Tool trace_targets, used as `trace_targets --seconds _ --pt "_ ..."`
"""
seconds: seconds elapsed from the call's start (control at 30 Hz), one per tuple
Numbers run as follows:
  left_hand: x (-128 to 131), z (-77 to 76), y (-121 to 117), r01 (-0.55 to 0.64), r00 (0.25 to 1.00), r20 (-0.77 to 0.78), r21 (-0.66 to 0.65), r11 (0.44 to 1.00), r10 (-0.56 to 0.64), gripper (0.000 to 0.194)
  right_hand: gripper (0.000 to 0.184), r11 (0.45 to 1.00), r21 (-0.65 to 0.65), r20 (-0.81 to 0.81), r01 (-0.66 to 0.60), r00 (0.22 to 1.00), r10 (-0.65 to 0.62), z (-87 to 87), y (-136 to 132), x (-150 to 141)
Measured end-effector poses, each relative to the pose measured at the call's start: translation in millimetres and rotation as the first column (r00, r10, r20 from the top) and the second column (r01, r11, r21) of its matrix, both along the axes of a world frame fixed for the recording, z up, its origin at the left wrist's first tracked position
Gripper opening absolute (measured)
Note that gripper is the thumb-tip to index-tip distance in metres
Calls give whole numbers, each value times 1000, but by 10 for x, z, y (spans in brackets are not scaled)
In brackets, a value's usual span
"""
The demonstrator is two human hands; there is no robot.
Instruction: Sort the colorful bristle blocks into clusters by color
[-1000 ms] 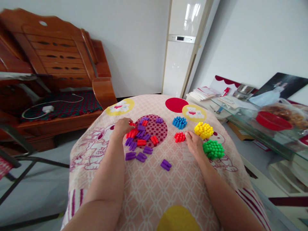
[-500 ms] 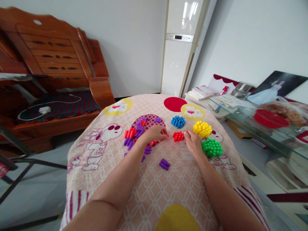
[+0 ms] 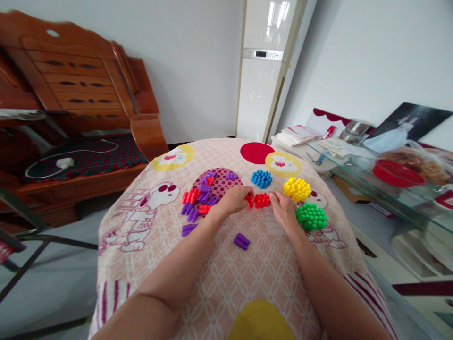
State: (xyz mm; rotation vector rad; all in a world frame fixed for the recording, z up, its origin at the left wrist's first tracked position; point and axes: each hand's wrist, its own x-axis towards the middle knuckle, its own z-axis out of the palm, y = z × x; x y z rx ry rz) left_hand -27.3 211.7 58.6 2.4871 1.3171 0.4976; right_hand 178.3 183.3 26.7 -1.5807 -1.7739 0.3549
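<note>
My left hand is closed round a red plastic piece and presses it against the left side of a small red cluster. My right hand rests on the cloth at the cluster's right side, fingers curled against it. Loose red and purple pieces lie scattered to the left, and one purple piece lies nearer me. A blue cluster, a yellow cluster and a green cluster sit beyond and right of my hands.
A pink patterned cloth covers the round table. A wooden bench with a charger cable stands at left, a white standing air conditioner behind, and a glass table with a red bowl, papers and a photo at right.
My left hand left the loose pile at the left, carried a red piece rightward and brought it up against the red cluster. My right hand stayed beside the cluster.
</note>
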Motion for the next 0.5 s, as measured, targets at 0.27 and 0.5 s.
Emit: trace_targets --seconds 0.27,0.5 --pt "64 -141 44 5 994 110 -14 1000 -3 31 38 1000 9 19 4 1000 -4 11 0 6" --pt "70 -202 34 15 980 199 -73 997 0 35 38 1000 17 35 8 999 -8 7 1 7"
